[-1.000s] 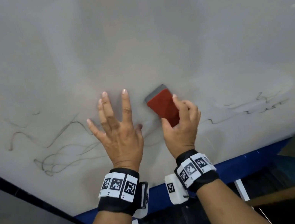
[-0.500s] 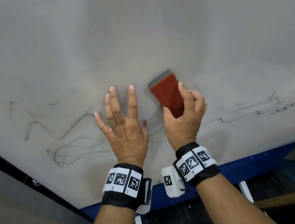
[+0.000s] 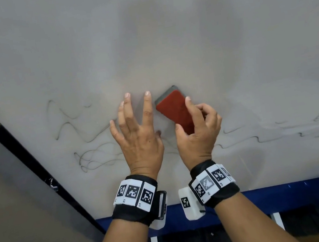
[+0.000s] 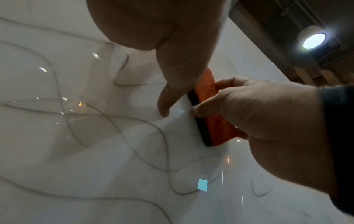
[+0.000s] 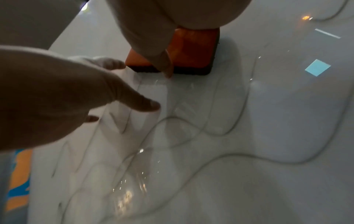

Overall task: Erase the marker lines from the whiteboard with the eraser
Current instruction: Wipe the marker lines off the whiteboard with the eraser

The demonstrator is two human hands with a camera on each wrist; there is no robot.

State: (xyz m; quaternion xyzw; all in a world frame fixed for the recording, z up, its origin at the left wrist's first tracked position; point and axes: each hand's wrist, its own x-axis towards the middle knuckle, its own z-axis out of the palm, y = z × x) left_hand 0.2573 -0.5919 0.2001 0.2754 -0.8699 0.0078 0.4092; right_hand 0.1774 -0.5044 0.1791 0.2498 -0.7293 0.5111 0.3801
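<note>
A red eraser (image 3: 174,109) with a dark felt face lies flat against the whiteboard (image 3: 140,39), gripped by my right hand (image 3: 195,133). The same eraser (image 4: 211,121) shows orange in the left wrist view, and the eraser (image 5: 187,50) sits under my fingers in the right wrist view. My left hand (image 3: 138,139) rests on the board just left of the eraser, fingers spread and straight. Wavy black marker lines (image 3: 74,124) run left of the left hand. More marker lines (image 3: 262,137) trail off to the right, below the eraser.
The board's blue lower frame (image 3: 262,196) runs under my wrists. A dark edge strip (image 3: 29,155) bounds the board on the left, with a grey wall beyond it. A ceiling lamp (image 4: 314,40) shines in the left wrist view.
The view has swung so the board's marks sit further right in the picture. The eraser and both hands keep almost the same places against each other, the eraser slightly higher on the board.
</note>
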